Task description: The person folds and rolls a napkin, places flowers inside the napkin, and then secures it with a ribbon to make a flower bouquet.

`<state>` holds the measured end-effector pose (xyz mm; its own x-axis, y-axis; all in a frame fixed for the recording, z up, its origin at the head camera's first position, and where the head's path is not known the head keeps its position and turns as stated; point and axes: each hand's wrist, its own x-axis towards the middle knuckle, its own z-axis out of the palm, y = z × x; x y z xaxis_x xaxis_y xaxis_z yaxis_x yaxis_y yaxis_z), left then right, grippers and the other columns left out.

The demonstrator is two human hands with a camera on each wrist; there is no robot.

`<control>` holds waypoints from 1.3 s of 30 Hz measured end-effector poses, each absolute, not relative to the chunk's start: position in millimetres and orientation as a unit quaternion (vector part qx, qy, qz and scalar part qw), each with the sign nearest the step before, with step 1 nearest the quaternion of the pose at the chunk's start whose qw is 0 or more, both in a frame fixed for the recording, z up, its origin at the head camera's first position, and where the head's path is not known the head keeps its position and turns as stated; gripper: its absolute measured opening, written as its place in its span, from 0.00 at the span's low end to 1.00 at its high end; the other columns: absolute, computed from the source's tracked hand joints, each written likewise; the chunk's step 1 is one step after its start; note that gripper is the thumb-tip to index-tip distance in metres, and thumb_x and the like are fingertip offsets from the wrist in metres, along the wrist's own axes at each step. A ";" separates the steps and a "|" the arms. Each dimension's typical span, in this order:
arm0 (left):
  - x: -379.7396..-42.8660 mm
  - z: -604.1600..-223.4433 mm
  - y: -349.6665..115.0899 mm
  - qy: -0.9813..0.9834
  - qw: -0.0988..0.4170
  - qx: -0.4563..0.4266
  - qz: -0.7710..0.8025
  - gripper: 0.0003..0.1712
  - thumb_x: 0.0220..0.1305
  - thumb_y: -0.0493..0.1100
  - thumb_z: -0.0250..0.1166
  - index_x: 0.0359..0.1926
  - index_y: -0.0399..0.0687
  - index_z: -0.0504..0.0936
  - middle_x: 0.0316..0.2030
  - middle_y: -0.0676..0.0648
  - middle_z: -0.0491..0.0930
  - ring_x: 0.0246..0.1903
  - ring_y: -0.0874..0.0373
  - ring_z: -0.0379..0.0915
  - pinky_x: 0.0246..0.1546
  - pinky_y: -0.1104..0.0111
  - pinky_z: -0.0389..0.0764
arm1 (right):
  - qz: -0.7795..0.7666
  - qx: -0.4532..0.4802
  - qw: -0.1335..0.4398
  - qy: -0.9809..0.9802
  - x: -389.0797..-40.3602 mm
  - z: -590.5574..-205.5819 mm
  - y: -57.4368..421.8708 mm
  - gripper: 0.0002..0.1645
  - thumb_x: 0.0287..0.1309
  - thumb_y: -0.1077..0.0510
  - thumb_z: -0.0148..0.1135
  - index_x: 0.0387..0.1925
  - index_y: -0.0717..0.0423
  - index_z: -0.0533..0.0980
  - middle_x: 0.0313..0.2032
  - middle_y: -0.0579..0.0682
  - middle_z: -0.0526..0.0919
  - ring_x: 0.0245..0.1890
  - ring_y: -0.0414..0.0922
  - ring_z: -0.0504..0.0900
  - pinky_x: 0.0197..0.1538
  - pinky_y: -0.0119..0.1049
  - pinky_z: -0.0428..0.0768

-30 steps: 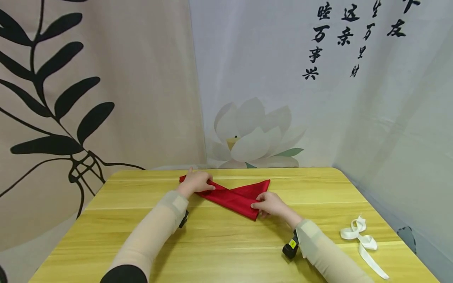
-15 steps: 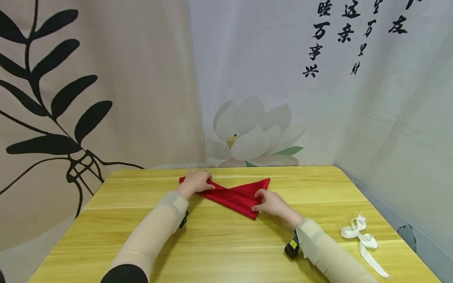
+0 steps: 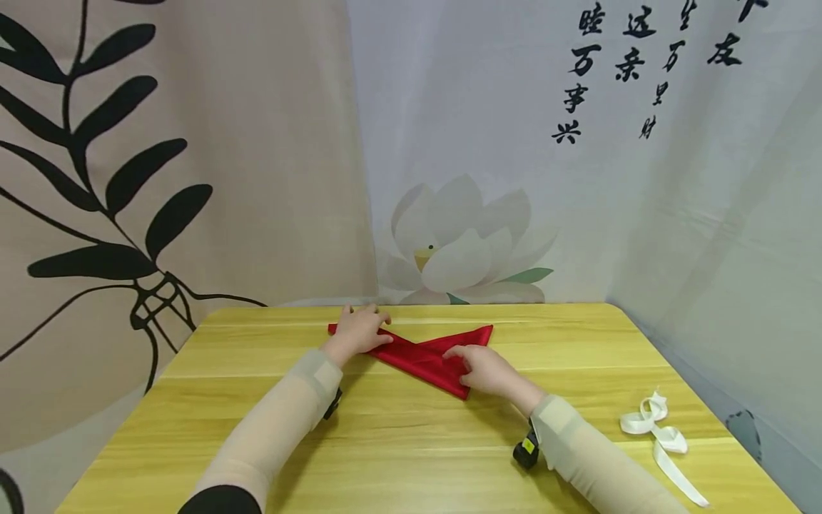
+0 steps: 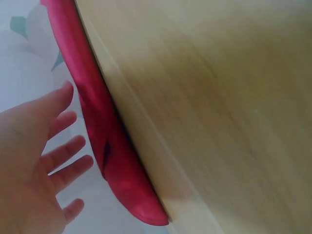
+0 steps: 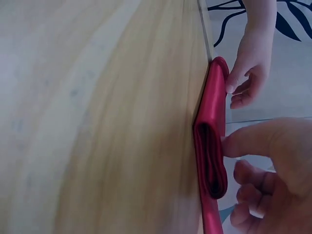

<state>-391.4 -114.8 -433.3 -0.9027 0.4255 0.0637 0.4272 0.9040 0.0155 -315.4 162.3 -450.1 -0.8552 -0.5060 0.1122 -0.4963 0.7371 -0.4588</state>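
A folded red satiny cloth (image 3: 424, 360) lies slantwise on the table, with a pointed corner sticking out at its upper right. My left hand (image 3: 356, 332) is over the cloth's left part. In the left wrist view its fingers (image 4: 68, 173) are spread, nearly straight, and a little off the cloth (image 4: 92, 97). Over the right end is my right hand (image 3: 488, 371), index finger and thumb apart. The right wrist view shows its thumb (image 5: 239, 141) at the cloth's layered, rolled-looking end (image 5: 212, 161), the other fingers loosely bent and pinching nothing.
The yellow wood-grain table (image 3: 398, 457) ends just behind the cloth. A white ribbon (image 3: 664, 439) lies loosely looped near its right side. Printed curtains (image 3: 462, 143) hang behind. A black wrist camera (image 3: 528, 448) sits under the right forearm.
My right hand has shifted slightly left over the cloth, its fingers coming away from the right edge they gripped. The left hand's fingers have lifted and spread. The cloth stays about where it was.
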 end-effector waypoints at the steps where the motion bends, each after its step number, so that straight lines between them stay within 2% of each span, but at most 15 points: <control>1: -389.3 -433.1 -114.6 -0.974 0.028 -0.223 -0.015 0.24 0.64 0.60 0.63 0.56 0.58 0.79 0.56 0.48 0.75 0.56 0.50 0.70 0.55 0.46 0.59 | -0.237 -0.278 0.012 0.931 -314.6 -449.8 161.9 0.26 0.50 0.72 0.65 0.52 0.53 0.79 0.15 0.41 0.64 0.20 0.38 0.62 0.27 0.32 0.66; 4: -380.4 -432.6 -113.7 -0.970 0.016 -0.243 -0.026 0.24 0.67 0.59 0.59 0.61 0.58 0.77 0.60 0.49 0.74 0.60 0.50 0.68 0.56 0.44 0.58 | -0.209 -0.313 0.020 0.926 -312.4 -449.5 161.1 0.28 0.53 0.73 0.58 0.55 0.51 0.79 0.19 0.42 0.66 0.22 0.38 0.63 0.30 0.32 0.67; 7: -369.6 -431.6 -113.2 -0.963 -0.016 -0.266 -0.029 0.25 0.71 0.58 0.54 0.66 0.62 0.72 0.64 0.50 0.70 0.65 0.52 0.63 0.60 0.42 0.54 | -0.187 -0.338 0.025 0.922 -309.2 -449.0 160.8 0.29 0.55 0.73 0.54 0.56 0.49 0.79 0.27 0.43 0.74 0.28 0.39 0.68 0.36 0.34 0.70; 11: -355.8 -431.6 -113.5 -0.953 -0.075 -0.292 -0.021 0.27 0.73 0.59 0.49 0.70 0.69 0.65 0.69 0.50 0.63 0.69 0.52 0.55 0.65 0.41 0.46 | -0.184 -0.345 0.038 0.920 -306.3 -450.1 161.9 0.28 0.55 0.72 0.54 0.55 0.48 0.80 0.40 0.45 0.79 0.35 0.42 0.70 0.40 0.37 0.71; 16: -344.1 -432.6 -114.4 -0.942 -0.141 -0.304 -0.013 0.30 0.72 0.63 0.48 0.72 0.75 0.59 0.73 0.50 0.54 0.72 0.48 0.45 0.66 0.39 0.37 | -0.198 -0.329 0.066 0.921 -305.7 -451.9 163.4 0.26 0.58 0.68 0.55 0.56 0.48 0.79 0.48 0.46 0.80 0.37 0.44 0.70 0.41 0.39 0.70; 18: -341.9 -433.3 -115.5 -0.940 -0.151 -0.306 -0.013 0.30 0.71 0.63 0.48 0.72 0.76 0.58 0.74 0.51 0.52 0.73 0.48 0.42 0.65 0.38 0.36 | -0.200 -0.323 0.074 0.922 -305.7 -452.4 163.7 0.25 0.59 0.66 0.56 0.57 0.47 0.79 0.50 0.46 0.80 0.41 0.45 0.71 0.43 0.40 0.70; 21: -341.6 -436.0 -117.5 -0.940 -0.154 -0.302 -0.016 0.31 0.70 0.64 0.49 0.72 0.76 0.59 0.74 0.51 0.51 0.73 0.47 0.41 0.65 0.38 0.35 | -0.207 -0.318 0.080 0.922 -306.1 -453.4 164.0 0.24 0.61 0.65 0.56 0.57 0.48 0.79 0.53 0.50 0.79 0.53 0.52 0.73 0.49 0.45 0.70; 23: -342.0 -437.4 -118.9 -0.942 -0.153 -0.298 -0.016 0.31 0.70 0.65 0.48 0.72 0.77 0.59 0.74 0.51 0.51 0.73 0.47 0.40 0.65 0.38 0.35 | -0.210 -0.315 0.083 0.922 -306.5 -453.8 164.2 0.24 0.61 0.64 0.56 0.58 0.48 0.78 0.55 0.53 0.79 0.60 0.57 0.69 0.55 0.50 0.70; 26: -342.9 -437.7 -121.0 -0.944 -0.153 -0.293 -0.019 0.31 0.70 0.66 0.48 0.72 0.76 0.59 0.74 0.51 0.50 0.73 0.46 0.39 0.65 0.38 0.34 | -0.215 -0.313 0.088 0.921 -306.6 -453.6 165.0 0.23 0.63 0.60 0.58 0.59 0.47 0.77 0.56 0.56 0.77 0.64 0.62 0.64 0.61 0.55 0.66; 29: -344.5 -437.4 -122.1 -0.945 -0.153 -0.290 -0.021 0.31 0.70 0.66 0.48 0.72 0.76 0.59 0.74 0.51 0.50 0.73 0.45 0.39 0.65 0.37 0.34 | -0.219 -0.318 0.087 0.918 -307.0 -453.3 165.9 0.24 0.62 0.55 0.63 0.60 0.47 0.77 0.56 0.55 0.78 0.64 0.61 0.65 0.61 0.56 0.66; 33: -346.2 -438.9 -122.9 -0.945 -0.159 -0.284 -0.030 0.31 0.70 0.67 0.47 0.72 0.75 0.59 0.74 0.52 0.50 0.73 0.45 0.39 0.65 0.37 0.34 | -0.230 -0.323 0.082 0.914 -307.7 -454.3 166.6 0.26 0.57 0.51 0.68 0.58 0.49 0.77 0.46 0.49 0.80 0.50 0.51 0.74 0.53 0.50 0.72; 36: -345.9 -439.8 -123.7 -0.944 -0.166 -0.282 -0.039 0.32 0.69 0.67 0.47 0.72 0.74 0.58 0.74 0.52 0.49 0.73 0.45 0.39 0.65 0.37 0.34 | -0.246 -0.325 0.078 0.910 -308.3 -455.9 166.7 0.27 0.53 0.52 0.71 0.55 0.51 0.77 0.37 0.46 0.76 0.37 0.44 0.72 0.44 0.43 0.73; 39: -345.2 -440.6 -124.1 -0.942 -0.175 -0.284 -0.046 0.33 0.70 0.66 0.48 0.73 0.73 0.58 0.75 0.51 0.48 0.73 0.45 0.39 0.65 0.37 0.33 | -0.261 -0.325 0.074 0.906 -309.5 -457.4 166.7 0.26 0.49 0.54 0.74 0.51 0.54 0.77 0.33 0.46 0.74 0.33 0.42 0.69 0.38 0.38 0.71</control>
